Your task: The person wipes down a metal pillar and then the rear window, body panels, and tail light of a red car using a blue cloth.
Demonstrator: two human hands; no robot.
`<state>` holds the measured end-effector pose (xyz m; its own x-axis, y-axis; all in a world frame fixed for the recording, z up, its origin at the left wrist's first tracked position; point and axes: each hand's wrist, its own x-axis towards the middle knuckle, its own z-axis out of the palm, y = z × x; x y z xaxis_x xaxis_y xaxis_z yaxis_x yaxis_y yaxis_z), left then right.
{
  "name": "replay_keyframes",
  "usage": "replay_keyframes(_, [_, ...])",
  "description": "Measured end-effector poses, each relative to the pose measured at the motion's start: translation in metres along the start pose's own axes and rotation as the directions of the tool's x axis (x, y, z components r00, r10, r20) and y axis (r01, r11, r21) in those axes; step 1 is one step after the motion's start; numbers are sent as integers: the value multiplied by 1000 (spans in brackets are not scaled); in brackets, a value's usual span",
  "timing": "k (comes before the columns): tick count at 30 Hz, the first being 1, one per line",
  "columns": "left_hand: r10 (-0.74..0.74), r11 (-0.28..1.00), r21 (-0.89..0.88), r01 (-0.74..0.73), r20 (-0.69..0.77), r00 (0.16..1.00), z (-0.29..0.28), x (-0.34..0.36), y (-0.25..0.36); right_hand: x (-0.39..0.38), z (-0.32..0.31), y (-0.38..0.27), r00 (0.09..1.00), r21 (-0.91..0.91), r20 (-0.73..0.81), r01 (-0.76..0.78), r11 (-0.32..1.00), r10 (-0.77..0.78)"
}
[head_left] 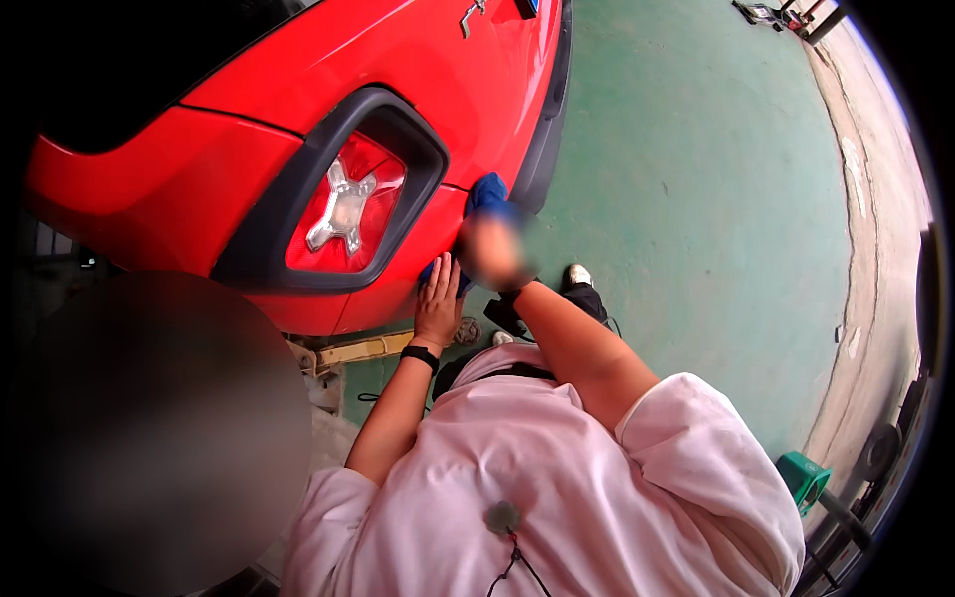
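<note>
A blue cloth (487,189) lies against the red car (398,234) at its rear corner, just right of the tail light. My right hand (492,249) is on the cloth, which bunches up past its far side; blur over the hand hides its fingers. Close by on the left, my left hand (436,306) rests with fingers stretched out flat at the lower body edge, and a bit of blue cloth shows beside and under them. The tail light (345,204) has a red lens with a pale X shape, set in a dark grey surround.
A yellow lift arm (366,348) with a round pad (466,331) extends under the car's corner. Green floor (696,219) spreads to the right, up to a pale strip by the wall. A green box-shaped object (802,481) stands at lower right. A large dark blurred shape (164,428) covers the lower left.
</note>
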<state>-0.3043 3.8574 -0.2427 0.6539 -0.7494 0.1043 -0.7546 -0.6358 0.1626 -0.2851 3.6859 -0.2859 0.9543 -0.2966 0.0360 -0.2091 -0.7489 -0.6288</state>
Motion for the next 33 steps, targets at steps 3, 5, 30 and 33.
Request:
replay_keyframes(3, [33,999,34,-33,-17,999,-14,18,12,28,43,63,998,222,-56,47,974,-36])
replay_keyframes(5, [49,994,101,-49,7,999,-9,15,5,49,49,74,987,318,-150,102,943,-56])
replay_keyframes(30, [74,849,513,-126,122,990,-42,151,54,160,5,143,672,854,506,-301,-425,541])
replay_keyframes(33, [93,836,526,-154,142,986,-42,145,48,152,-4,124,681,840,517,-286,-461,518])
